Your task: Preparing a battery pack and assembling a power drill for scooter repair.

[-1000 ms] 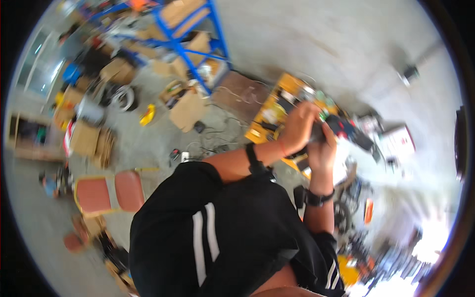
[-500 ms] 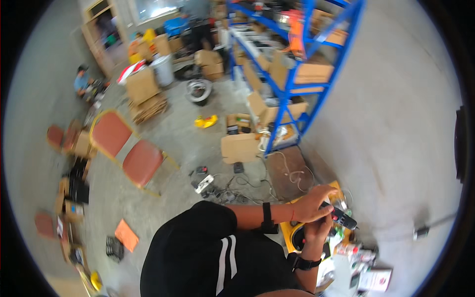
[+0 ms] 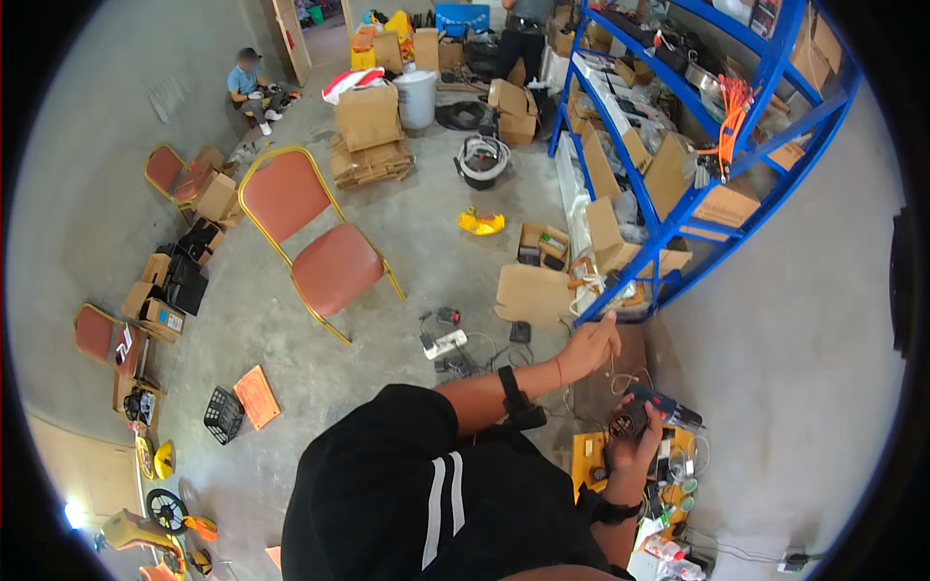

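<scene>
My left hand (image 3: 589, 349) reaches forward beside the lower corner of the blue metal shelf (image 3: 639, 261), fingers loosely bent and apart, with nothing clear in them. My right hand (image 3: 635, 446) grips a dark cordless power tool (image 3: 664, 409) with a tip pointing right and a round base toward me. Below and around it is a yellow work table (image 3: 588, 450) crowded with small items, bottles and cables. A brown board (image 3: 620, 378) with a looped cord lies just beyond the table.
A red chair (image 3: 334, 271) stands ahead-left. Cables and a power strip (image 3: 445, 343) lie on the floor near an open carton (image 3: 542, 247). Cardboard stacks (image 3: 366, 121) stand farther back. A seated person (image 3: 247, 87) is by the left wall, another person (image 3: 518, 44) at the back.
The view has swung toward the room and shelf. My left hand has left the power tool and moved forward and left; my right hand still holds the tool.
</scene>
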The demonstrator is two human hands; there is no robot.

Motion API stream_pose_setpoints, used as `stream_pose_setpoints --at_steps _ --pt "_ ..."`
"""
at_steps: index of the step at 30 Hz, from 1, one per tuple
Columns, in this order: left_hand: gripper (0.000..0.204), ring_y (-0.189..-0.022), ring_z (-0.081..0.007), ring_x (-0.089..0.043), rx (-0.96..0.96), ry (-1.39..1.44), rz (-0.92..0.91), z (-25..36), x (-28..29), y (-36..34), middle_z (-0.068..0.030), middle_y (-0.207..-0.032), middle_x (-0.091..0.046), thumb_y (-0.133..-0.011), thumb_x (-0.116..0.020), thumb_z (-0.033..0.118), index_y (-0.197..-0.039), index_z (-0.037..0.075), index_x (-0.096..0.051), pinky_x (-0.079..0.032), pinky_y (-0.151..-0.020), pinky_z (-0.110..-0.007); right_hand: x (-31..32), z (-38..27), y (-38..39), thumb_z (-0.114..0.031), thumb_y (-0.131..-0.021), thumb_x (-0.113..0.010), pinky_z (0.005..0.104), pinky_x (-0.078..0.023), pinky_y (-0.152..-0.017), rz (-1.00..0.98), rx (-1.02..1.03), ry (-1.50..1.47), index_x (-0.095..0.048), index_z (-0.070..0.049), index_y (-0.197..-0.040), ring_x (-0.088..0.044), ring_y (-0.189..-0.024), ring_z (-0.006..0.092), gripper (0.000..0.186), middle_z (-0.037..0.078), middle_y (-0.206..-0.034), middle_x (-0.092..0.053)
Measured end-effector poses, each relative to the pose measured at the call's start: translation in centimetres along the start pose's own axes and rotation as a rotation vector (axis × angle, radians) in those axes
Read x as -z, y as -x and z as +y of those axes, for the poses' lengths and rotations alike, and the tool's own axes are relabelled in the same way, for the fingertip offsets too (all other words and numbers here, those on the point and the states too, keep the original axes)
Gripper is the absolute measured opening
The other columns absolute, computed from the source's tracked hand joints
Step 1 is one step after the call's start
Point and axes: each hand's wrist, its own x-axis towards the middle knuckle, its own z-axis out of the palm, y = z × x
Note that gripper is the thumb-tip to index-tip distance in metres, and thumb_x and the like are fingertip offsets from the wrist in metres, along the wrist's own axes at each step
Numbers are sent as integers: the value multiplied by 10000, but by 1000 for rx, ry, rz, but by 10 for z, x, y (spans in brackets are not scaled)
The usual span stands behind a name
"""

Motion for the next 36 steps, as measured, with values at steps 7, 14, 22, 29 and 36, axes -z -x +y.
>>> stream_pose_setpoints --at_steps 7,14,22,29,36 --pt "414 -769 -196 -590 -195 -511 167 10 13 2 -92 -790 -599 -1015 -467 373 -855 29 -632 -473 -710 -329 -31 6 -9 -247 -839 -647 385 -532 -721 91 -39 221 -571 -36 -1105 -626 -835 233 348 81 -961 -641" --pt "572 -1237 -274 -494 577 -93 -352 -23 -3 12 -119 -1366 -507 -1028 -410 465 -1430 59 -390 -447 -955 -499 -19 7 -12 -217 -816 -724 353 -535 -680 267 221 568 -676 12 -955 -668 -794 189 272 103 -850 -679" --pt "533 -1252 -273 -523 958 140 -621 -50 -78 0 -129 -1374 -529 -992 -508 407 -1390 55 -471 -424 -1033 -465 -4 2 10 -256 -830 -638 405 -521 -812 689 125 1183 -565 29 -1152 -647 -1021 278 436 203 -1108 -654" --pt "408 -1132 -220 -576 434 -210 -896 -91 -137 45 -85 -1234 -600 -986 -534 345 -1278 61 -547 -464 -961 -412 63 21 -13 -305 -910 -547 422 -444 -950 1017 111 1197 -526 -48 -1229 -518 -1206 255 410 130 -1289 -551" --pt "343 -1034 -197 -608 526 -253 -918 -101 -149 39 -65 -1134 -631 -975 -544 351 -1169 72 -590 -488 -893 -377 85 39 -2 -447 -757 -691 423 -451 -943 1013 312 1499 -508 -26 -1200 -537 -1137 339 638 169 -1244 -542"
